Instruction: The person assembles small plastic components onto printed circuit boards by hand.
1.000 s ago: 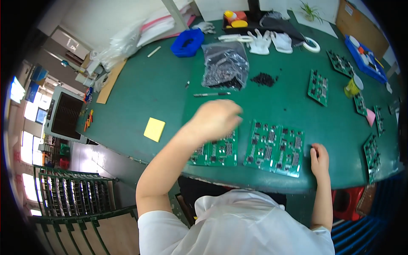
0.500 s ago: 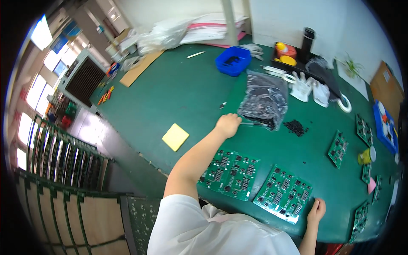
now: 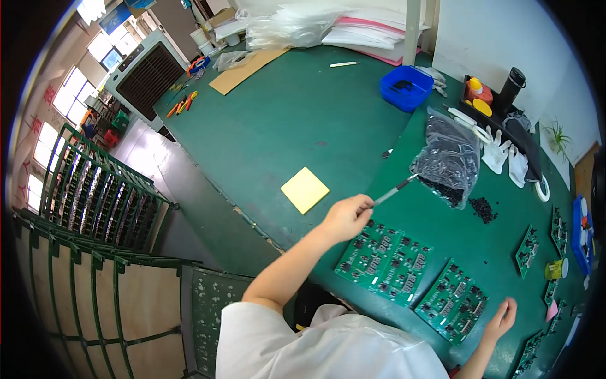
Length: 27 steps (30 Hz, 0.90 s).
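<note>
In my left hand (image 3: 350, 216) is a slim grey pen-shaped tool (image 3: 394, 192) with a dark section near its thin metal tip, the fingers closed round its rear end. The tip points at the mouth of a clear plastic bag (image 3: 449, 151) of small black parts; whether they touch I cannot tell. Below that hand lies a green circuit board panel (image 3: 385, 262) with black components and digit displays. A second such panel (image 3: 452, 302) lies to its right. Beside this one is my right hand (image 3: 502, 319), empty, its fingers loosely apart.
Loose black parts (image 3: 483, 210) lie right of the bag. A yellow pad (image 3: 305, 190) is on the left, a blue bin (image 3: 406, 88) behind. More circuit boards (image 3: 527, 251) and a yellow-green tape roll (image 3: 556, 269) stand at right. White gloves (image 3: 496, 151) lie farther back. A green rack (image 3: 101, 208) stands left.
My left hand has drawn back toward me with the tool, which now angles up toward the bag. My right hand has opened a little. The whole view has shifted, moving the table's things rightward.
</note>
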Tool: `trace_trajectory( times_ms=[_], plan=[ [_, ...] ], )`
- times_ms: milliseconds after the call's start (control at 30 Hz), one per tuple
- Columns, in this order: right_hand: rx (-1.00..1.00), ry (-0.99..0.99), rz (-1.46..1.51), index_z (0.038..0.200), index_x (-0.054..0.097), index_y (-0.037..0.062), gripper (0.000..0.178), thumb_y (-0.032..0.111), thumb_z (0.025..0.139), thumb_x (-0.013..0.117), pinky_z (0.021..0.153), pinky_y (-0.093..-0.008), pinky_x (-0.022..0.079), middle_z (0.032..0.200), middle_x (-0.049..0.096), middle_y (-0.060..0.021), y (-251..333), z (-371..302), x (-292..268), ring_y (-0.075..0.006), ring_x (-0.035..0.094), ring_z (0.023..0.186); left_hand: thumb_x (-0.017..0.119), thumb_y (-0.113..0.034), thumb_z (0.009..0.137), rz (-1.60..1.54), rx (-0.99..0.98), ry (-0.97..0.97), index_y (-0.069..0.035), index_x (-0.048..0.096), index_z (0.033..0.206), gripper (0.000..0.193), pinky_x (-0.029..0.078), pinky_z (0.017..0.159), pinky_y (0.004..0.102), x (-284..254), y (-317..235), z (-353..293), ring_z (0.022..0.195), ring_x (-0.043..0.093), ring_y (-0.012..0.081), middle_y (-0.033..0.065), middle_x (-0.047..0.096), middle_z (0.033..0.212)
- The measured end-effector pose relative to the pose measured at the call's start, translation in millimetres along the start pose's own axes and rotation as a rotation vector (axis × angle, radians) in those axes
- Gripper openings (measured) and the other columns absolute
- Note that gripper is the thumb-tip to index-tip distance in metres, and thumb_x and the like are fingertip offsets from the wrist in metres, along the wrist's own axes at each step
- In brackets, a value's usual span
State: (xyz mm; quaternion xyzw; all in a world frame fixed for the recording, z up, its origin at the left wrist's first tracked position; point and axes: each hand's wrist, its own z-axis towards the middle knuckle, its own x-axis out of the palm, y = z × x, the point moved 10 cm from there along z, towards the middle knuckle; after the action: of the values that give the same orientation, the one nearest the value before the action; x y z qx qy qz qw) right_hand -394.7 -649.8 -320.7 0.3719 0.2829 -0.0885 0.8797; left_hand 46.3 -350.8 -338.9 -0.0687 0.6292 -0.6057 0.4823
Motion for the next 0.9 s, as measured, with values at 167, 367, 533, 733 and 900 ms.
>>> trace_trajectory(
  times_ms=[167,367,533,733,900],
  plan=[
    [-0.557,0.590,0.256,0.113,0.052,0.0025,0.042,0.004,0.072,0.059,0.066,-0.0416,0.048,0.076,0.061,-0.0110,240.8,18.7,166.5,-0.0306,0.061,0.072,0.059,-0.006,0.084,-0.269,-0.113,0.081,-0.003,0.055,0.099,0.017,0.049,0.059,0.0286,7.7,-14.5,-41.6,0.066,0.061,0.0158,0.0099,0.063,0.080],
    [-1.000,0.940,0.156,0.124,0.046,0.0068,0.054,0.009,0.071,0.058,0.058,-0.0393,0.044,0.071,0.058,-0.0083,349.2,-19.6,302.5,-0.0262,0.057,0.064,0.057,-0.008,0.086,-0.370,-0.054,-0.096,0.000,0.054,0.101,0.018,0.048,0.060,0.0272,-16.5,-2.7,-57.5,0.065,0.058,0.0134,0.0095,0.061,0.079],
    [-1.227,0.780,0.417,0.095,0.060,0.0068,0.031,0.011,0.064,0.058,0.061,-0.0401,0.045,0.076,0.057,-0.0084,366.7,-3.7,355.1,-0.0274,0.056,0.069,0.041,-0.016,0.096,-0.481,-0.250,-0.663,-0.003,0.044,0.108,0.017,0.034,0.045,0.0190,-90.0,128.2,-105.2,0.053,0.040,0.0048,-0.0006,0.047,0.070],
    [-0.987,0.536,0.026,0.084,0.062,0.0036,0.022,0.005,0.064,0.053,0.080,-0.0408,0.043,0.092,0.060,-0.0110,304.4,109.6,451.5,-0.0297,0.054,0.093,0.039,-0.014,0.097,-0.409,-0.167,-0.764,-0.002,0.044,0.104,0.015,0.031,0.048,0.0178,-91.7,134.9,-109.7,0.056,0.037,0.0032,-0.0019,0.043,0.069],
    [-0.973,0.797,-0.102,0.086,0.062,0.0039,0.023,0.008,0.067,0.051,0.085,-0.0409,0.041,0.093,0.060,-0.0131,305.2,106.9,513.8,-0.0307,0.054,0.094,0.039,-0.014,0.097,-0.420,-0.210,-0.832,-0.003,0.045,0.105,0.015,0.031,0.048,0.0184,-114.7,149.3,-131.0,0.056,0.037,0.0040,-0.0016,0.043,0.069]
  ],
)
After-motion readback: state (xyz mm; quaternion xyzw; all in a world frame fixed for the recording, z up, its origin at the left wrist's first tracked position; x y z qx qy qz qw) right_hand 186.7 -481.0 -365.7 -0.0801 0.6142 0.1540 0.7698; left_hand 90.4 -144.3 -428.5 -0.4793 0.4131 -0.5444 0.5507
